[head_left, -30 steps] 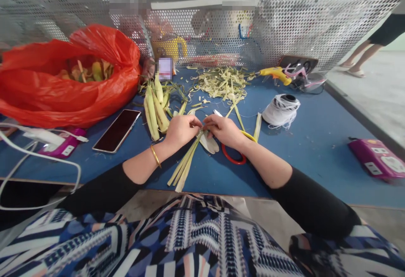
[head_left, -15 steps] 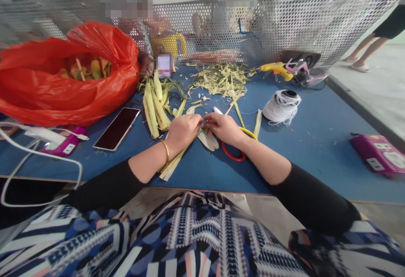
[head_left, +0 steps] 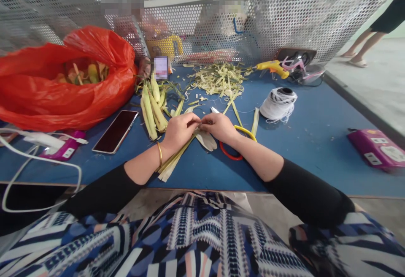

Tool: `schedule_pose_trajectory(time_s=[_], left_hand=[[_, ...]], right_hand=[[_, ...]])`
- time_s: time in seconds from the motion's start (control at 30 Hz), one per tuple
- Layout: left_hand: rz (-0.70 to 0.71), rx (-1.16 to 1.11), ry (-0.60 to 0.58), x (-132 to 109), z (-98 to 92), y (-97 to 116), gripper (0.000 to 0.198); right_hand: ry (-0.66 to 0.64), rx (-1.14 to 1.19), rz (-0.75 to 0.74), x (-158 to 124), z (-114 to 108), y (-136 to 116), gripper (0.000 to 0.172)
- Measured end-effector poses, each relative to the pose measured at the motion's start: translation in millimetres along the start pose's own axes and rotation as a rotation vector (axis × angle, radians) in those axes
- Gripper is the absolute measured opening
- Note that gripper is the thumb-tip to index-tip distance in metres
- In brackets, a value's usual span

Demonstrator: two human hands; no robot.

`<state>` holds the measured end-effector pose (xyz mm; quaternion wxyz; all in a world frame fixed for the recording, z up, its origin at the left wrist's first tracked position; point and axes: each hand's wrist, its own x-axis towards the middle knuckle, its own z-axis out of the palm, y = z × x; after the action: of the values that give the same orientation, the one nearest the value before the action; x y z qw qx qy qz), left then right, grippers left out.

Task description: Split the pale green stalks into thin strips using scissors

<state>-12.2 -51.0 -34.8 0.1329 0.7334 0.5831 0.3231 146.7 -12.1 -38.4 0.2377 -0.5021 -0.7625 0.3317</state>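
Note:
My left hand [head_left: 179,132] is closed in a pinch over a bundle of pale corn husk strips [head_left: 169,170], which run out below its wrist toward the table's front edge. Fingertip to fingertip with it, my right hand [head_left: 220,127] pinches at the bundle's upper end; what lies between its fingers is too small to tell. A wide whitish husk leaf [head_left: 207,142] spreads out under the fingers. Scissors [head_left: 228,157] with a red and yellow handle lie partly beneath my right hand and wrist, blade tips pointing away from me.
Corn ears in husks [head_left: 152,110], a phone [head_left: 115,132] and a red plastic bag [head_left: 104,95] are left. Husk shreds [head_left: 218,80] lie behind. To the right are a white thread cone [head_left: 278,106], a yellow glue gun [head_left: 274,68] and a purple power strip [head_left: 376,148]. Perforated mesh stands at the back.
The fingers of my left hand have lifted slightly, and both hands stay together at the husk bundle. The camera view has shifted a little; the table items lie as before.

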Motion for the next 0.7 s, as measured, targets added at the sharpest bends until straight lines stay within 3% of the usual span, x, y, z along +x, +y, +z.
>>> schedule_pose_trajectory(time_s=[0.4,0.7], left_hand=[[-0.114,-0.141,-0.036,6,-0.5,-1,0.009],[-0.073,0.223,-0.009,7,-6.2,-3,0.013]], right_hand=[[0.001,-0.011,-0.182,-1,-7,9,0.013],[0.063,-0.291,-0.388,-14,-26,0,0.015]])
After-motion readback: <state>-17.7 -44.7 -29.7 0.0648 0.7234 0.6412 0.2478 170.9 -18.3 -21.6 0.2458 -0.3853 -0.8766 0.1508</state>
